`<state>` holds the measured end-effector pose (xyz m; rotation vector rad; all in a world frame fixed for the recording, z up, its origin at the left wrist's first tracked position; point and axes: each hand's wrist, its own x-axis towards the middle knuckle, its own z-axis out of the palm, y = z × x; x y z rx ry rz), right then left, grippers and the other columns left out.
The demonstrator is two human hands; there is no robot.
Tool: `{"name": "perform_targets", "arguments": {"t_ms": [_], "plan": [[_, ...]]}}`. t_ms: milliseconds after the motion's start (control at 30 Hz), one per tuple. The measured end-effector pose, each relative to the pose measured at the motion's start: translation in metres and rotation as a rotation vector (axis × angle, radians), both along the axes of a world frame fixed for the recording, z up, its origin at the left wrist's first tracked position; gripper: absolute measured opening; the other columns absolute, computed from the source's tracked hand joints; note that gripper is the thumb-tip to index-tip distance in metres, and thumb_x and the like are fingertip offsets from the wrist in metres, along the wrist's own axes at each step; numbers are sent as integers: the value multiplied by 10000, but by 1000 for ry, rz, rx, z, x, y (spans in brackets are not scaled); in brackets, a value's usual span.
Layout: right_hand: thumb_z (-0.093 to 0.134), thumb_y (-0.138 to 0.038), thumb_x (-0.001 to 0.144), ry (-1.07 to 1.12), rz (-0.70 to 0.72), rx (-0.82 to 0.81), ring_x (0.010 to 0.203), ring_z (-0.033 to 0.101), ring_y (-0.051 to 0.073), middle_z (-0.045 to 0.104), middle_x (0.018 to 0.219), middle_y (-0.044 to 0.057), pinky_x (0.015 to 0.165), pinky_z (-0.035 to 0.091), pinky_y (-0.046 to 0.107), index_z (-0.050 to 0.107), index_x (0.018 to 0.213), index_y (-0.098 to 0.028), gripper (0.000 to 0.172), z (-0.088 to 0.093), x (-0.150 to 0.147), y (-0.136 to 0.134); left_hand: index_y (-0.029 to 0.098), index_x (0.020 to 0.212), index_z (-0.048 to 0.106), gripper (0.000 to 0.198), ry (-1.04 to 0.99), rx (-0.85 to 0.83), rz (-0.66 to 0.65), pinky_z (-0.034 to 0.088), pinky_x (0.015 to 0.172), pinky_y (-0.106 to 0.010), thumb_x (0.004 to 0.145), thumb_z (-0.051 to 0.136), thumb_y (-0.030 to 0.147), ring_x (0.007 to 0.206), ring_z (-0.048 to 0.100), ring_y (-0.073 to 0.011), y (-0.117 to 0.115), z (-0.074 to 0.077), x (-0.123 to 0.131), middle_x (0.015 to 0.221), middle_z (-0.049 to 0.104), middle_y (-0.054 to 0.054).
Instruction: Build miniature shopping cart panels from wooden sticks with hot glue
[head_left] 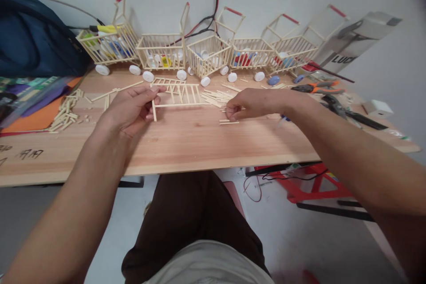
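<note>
My left hand pinches the left end of a flat ladder-like frame of thin wooden sticks lying on the wooden table. My right hand rests palm down to the right of it, fingertips closed on a short stick from a loose heap of sticks. Two short sticks lie just below that hand.
Several stick-built toy carts with bottle-cap wheels line the wall. A blue bag sits back left, coloured sheets and a stick pile at left. Pliers and cutters lie at right. A red stool stands below.
</note>
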<state>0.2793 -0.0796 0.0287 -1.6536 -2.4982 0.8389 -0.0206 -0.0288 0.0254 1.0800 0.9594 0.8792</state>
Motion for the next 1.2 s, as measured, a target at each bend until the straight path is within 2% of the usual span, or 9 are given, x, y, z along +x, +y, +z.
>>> {"name": "perform_targets", "arguments": {"t_ms": [200,333,467,533,633,800,967,1200], "plan": [[606,-216,744,-69,9,31,632,537,131,652,711,-11,592,351,251,675,769,-211,73,7,0,-6,87,854,702,124,-19,30,12,285,346,-141,747,695,148,414,390,-36,2,-4,-1,552,528,13],[577,-408,815,82,-142,74,703,558,154,669,815,20,637,382,265,666,964,-207,265,15,3,-23,72,865,700,219,-68,57,-26,246,343,-144,707,743,218,420,365,-33,2,-8,-2,563,518,17],[585,-510,823,361,-264,127,714,547,151,633,792,20,660,395,271,623,893,-203,317,16,-7,-41,90,898,714,302,-75,70,-65,255,367,-147,687,777,296,450,364,-32,1,-12,-2,594,515,21],[625,-514,794,524,-339,155,727,549,150,626,806,24,667,405,271,597,844,-203,317,15,-22,-45,103,922,722,332,-69,79,-78,255,379,-150,686,782,329,464,364,-32,0,-14,-1,610,515,21],[654,-473,769,649,-408,219,694,519,135,595,762,21,642,395,266,595,796,-191,289,12,-52,-42,118,935,730,358,-77,104,-101,270,403,-156,684,786,367,485,378,-36,-1,-19,0,626,520,17],[654,-418,751,806,-426,158,637,475,106,559,714,-8,599,363,249,582,815,-182,255,8,-92,-27,127,941,729,348,-110,137,-132,305,439,-169,696,780,369,477,382,-27,0,-26,1,646,533,21],[679,-435,733,917,-453,62,595,448,91,550,682,-29,584,338,245,577,821,-181,287,-5,-96,-19,96,928,714,368,-72,71,-146,314,448,-174,679,789,356,485,403,-33,-2,-25,0,636,524,19],[687,-461,745,992,-527,45,563,429,82,556,667,-41,558,305,236,573,813,-190,302,-23,-92,-26,98,820,680,330,12,120,-172,311,460,-182,659,774,371,466,418,-35,-2,-27,1,622,549,16]]}}
